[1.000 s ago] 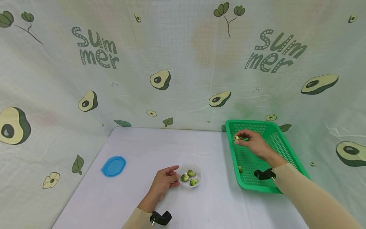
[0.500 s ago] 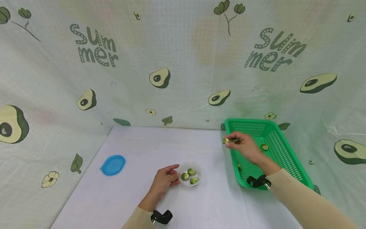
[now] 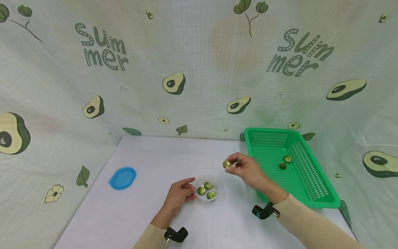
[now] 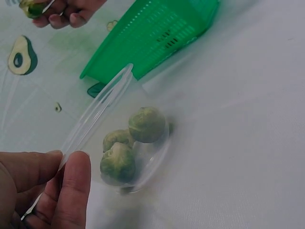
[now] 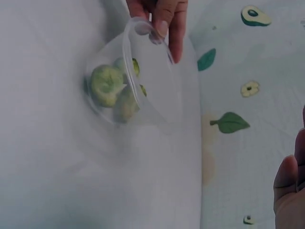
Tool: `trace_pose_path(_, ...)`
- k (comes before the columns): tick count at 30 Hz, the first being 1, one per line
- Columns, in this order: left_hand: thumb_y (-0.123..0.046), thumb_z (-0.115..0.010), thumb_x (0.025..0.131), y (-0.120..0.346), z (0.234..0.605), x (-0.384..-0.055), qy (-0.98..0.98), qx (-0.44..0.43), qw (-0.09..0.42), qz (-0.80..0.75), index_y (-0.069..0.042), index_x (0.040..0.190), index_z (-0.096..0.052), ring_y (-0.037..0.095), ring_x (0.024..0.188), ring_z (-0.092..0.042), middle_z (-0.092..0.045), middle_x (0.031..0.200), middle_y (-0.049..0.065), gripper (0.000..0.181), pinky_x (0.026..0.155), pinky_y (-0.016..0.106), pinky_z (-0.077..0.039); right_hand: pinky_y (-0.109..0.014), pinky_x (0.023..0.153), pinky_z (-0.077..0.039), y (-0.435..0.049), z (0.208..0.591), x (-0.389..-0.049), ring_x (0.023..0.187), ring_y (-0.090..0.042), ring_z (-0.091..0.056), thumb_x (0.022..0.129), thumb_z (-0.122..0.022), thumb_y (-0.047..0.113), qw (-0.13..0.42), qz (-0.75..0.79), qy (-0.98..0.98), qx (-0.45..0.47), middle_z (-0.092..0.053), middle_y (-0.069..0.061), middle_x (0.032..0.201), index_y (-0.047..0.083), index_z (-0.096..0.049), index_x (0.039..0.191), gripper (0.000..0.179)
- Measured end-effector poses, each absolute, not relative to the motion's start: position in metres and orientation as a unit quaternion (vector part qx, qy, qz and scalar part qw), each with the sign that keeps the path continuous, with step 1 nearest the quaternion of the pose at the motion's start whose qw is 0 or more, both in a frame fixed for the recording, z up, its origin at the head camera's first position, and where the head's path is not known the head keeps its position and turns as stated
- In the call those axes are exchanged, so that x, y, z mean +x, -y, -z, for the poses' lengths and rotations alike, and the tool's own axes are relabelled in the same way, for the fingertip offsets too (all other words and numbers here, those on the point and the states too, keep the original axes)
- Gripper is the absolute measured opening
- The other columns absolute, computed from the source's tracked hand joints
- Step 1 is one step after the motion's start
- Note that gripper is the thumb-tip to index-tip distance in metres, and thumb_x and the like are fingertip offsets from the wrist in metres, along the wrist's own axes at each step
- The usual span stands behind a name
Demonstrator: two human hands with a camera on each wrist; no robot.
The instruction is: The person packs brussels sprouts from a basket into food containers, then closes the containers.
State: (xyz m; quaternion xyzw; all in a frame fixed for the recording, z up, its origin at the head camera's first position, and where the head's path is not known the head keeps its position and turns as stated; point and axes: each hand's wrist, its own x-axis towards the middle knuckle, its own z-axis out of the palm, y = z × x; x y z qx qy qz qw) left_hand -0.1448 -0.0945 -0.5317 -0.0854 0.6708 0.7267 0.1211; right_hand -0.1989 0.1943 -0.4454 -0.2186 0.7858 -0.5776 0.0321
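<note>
Brussels sprouts, three in all ( [image 3: 201, 191], [image 3: 208, 185], [image 3: 211, 195]), lay close together in the bottom of a clear bowl [image 5: 157, 88], immediately to the right of the left grip [image 3: 181, 192]. That grip was nearly closed, thumb and fingers pinching the bowl's rim at its near side; the bowl rested upright on the white surface [image 3: 168, 157].

The right grip [image 3: 244, 169] was drawn in to a pinch as well, with a single held sprout [image 3: 226, 164] between thumb and fingertips. It hung in the air beyond the bowl and to the right of the left grip, the sprout not over the opening.

Farther right, just past the right grip, stood a green basket [image 3: 323, 173] with slotted walls. Two loose sprouts ( [image 3: 287, 159], [image 3: 282, 165]) lay inside, near each other; the right forearm and hand hid part of the basket's near left side. Well to the left of the left grip, a round blue lid [image 3: 122, 178] with a small tab lay flat, apart from the bowl.
</note>
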Motion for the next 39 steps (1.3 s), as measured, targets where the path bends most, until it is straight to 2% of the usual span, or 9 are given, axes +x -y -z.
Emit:
trace_pose_path(7,0.003,-0.07,0.096,0.094,0.53,-0.145,-0.672,-0.085,0.121,-0.726,0.006,0.144,-0.059,0.012,0.084,-0.066,-0.058,0.093,0.002,0.049,0.074,0.026,-0.065,-0.022,0.075,-0.049,-0.171,0.464,-0.188,0.091,-0.012,-0.059,0.093,-0.08,0.009,0.047,0.587,-0.779,-0.215,-0.07,-0.003,0.099,0.005,-0.067,0.111,0.022)
trace_pose_path(15,0.003,-0.07,0.096,0.093,0.53,-0.145,-0.672,-0.089,0.122,-0.725,0.006,0.144,-0.06,0.012,0.084,-0.066,-0.058,0.094,0.003,0.048,0.074,0.027,-0.066,-0.023,0.078,-0.047,-0.157,0.49,-0.183,0.096,-0.014,-0.056,0.095,-0.079,0.012,0.067,0.568,-0.793,-0.209,-0.069,-0.007,0.104,0.009,-0.067,0.113,0.022)
trace_pose_path(19,0.003,-0.071,0.096,0.093,0.53,-0.144,-0.67,-0.089,0.124,-0.726,0.005,0.143,-0.061,0.012,0.084,-0.066,-0.058,0.094,0.003,0.048,0.073,0.026,-0.065,-0.023,0.076,-0.045,-0.155,0.498,-0.181,0.093,-0.012,-0.059,0.095,-0.078,0.009,0.074,0.559,-0.801,-0.202,-0.07,-0.005,0.1,0.009,-0.065,0.11,0.02)
trace_pose_path(22,0.003,-0.071,0.096,0.093,0.529,-0.144,-0.67,-0.088,0.124,-0.727,0.005,0.143,-0.06,0.012,0.084,-0.066,-0.058,0.094,0.003,0.048,0.073,0.026,-0.065,-0.023,0.073,-0.043,-0.154,0.501,-0.18,0.089,-0.011,-0.056,0.094,-0.078,0.007,0.072,0.553,-0.806,-0.199,-0.069,-0.004,0.098,0.009,-0.065,0.11,0.021)
trace_pose_path(25,0.004,-0.071,0.096,0.093,0.529,-0.144,-0.671,-0.088,0.124,-0.726,0.006,0.143,-0.06,0.012,0.083,-0.066,-0.058,0.094,0.003,0.049,0.073,0.026,-0.065,-0.024,0.073,-0.042,-0.154,0.505,-0.179,0.09,-0.014,-0.052,0.094,-0.08,0.011,0.072,0.543,-0.813,-0.201,-0.068,-0.004,0.1,0.008,-0.068,0.113,0.023)
trace_pose_path(31,0.003,-0.071,0.096,0.092,0.529,-0.144,-0.675,-0.087,0.122,-0.722,0.005,0.143,-0.061,0.012,0.083,-0.066,-0.059,0.094,0.003,0.048,0.074,0.026,-0.065,-0.024,0.074,-0.041,-0.153,0.517,-0.179,0.096,-0.029,-0.054,0.093,-0.082,0.019,0.067,0.505,-0.836,-0.205,-0.07,0.001,0.105,0.012,-0.074,0.116,0.025)
trace_pose_path(35,0.002,-0.071,0.096,0.092,0.529,-0.143,-0.673,-0.086,0.123,-0.725,0.004,0.143,-0.061,0.012,0.084,-0.066,-0.059,0.094,0.003,0.048,0.074,0.026,-0.065,-0.026,0.076,-0.041,-0.15,0.526,-0.181,0.094,-0.027,-0.055,0.09,-0.085,0.02,0.053,0.492,-0.844,-0.205,-0.071,0.004,0.104,0.018,-0.076,0.114,0.025)
trace_pose_path(39,0.002,-0.072,0.096,0.093,0.529,-0.143,-0.67,-0.086,0.124,-0.727,0.004,0.144,-0.06,0.012,0.084,-0.066,-0.059,0.095,0.003,0.049,0.074,0.026,-0.065,-0.03,0.082,-0.043,-0.147,0.532,-0.181,0.098,-0.028,-0.053,0.087,-0.088,0.022,0.049,0.501,-0.842,-0.195,-0.067,0.001,0.104,0.022,-0.078,0.113,0.027)
